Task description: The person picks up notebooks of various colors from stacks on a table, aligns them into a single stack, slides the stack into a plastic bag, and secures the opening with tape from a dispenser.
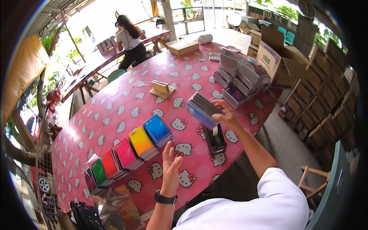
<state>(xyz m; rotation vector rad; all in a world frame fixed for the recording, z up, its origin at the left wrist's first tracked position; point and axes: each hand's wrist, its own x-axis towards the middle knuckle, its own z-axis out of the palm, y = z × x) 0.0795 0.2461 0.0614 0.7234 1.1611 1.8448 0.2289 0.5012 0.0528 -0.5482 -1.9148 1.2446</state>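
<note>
My right hand point(227, 115) is closed on a blurred bundle of notebooks point(202, 108), lifted and tilted above the table, with a blue cover partly showing. Below it stands a black tape dispenser point(214, 142). My left hand point(171, 165) is raised with fingers apart and holds nothing. In front of it runs a row of spiral notebook piles: blue point(157, 128), yellow point(142, 141), pink point(126, 151), red point(109, 163) and green point(99, 172). Tall stacks of notebooks point(241, 74) stand farther off to the right.
A patterned pink cloth covers the table point(115, 103). On it sit a small wooden stand point(161, 89), a flat carton point(184, 47) and clear plastic bags point(115, 205). An open cardboard box point(271, 57) and piled cartons point(322, 88) flank the right. Another person point(130, 40) stands at a farther table.
</note>
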